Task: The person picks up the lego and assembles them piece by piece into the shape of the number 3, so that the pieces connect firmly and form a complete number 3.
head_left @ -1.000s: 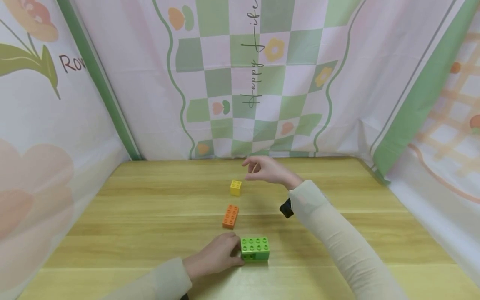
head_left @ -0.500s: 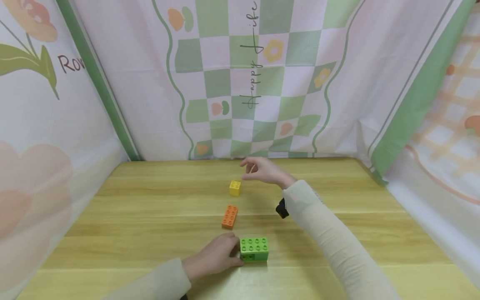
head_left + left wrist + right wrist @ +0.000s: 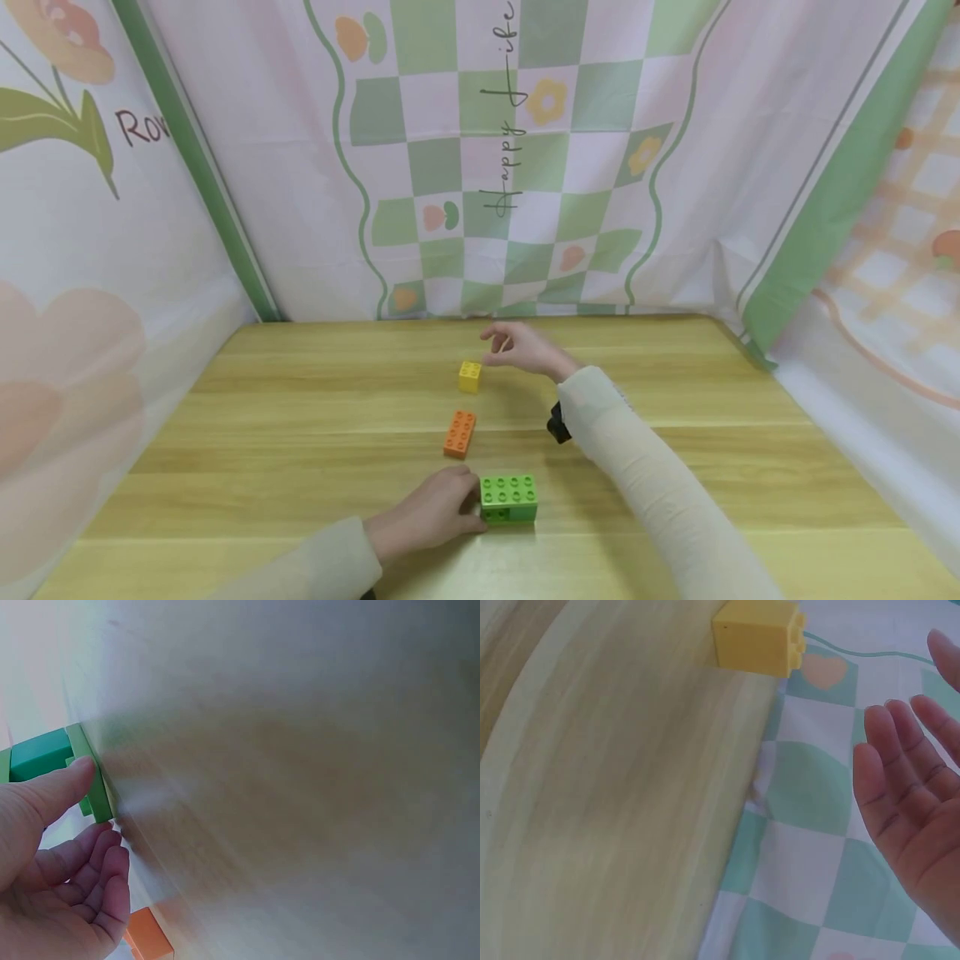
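Observation:
Near the front of the table, a stack of toy building bricks point(image 3: 508, 498) has a light green brick on top and a darker green one below it. My left hand point(image 3: 429, 515) pinches the left end of this green stack; in the left wrist view the thumb lies on the light green part point(image 3: 90, 787). Farther back, my right hand point(image 3: 525, 348) hovers just right of a small yellow brick point(image 3: 470, 377), fingers loosely bent and holding nothing. In the right wrist view the yellow brick point(image 3: 754, 637) and the right hand's fingers stand apart.
An orange eight-stud brick point(image 3: 460, 434) lies between the yellow brick and the green stack. The wooden table point(image 3: 300, 417) ends at a checkered cloth point(image 3: 525, 250) behind. Printed cloths also hang along both sides.
My right hand has come slightly lower and closer to the yellow brick. The left hand keeps its grip on the green stack, and the bricks stay in place.

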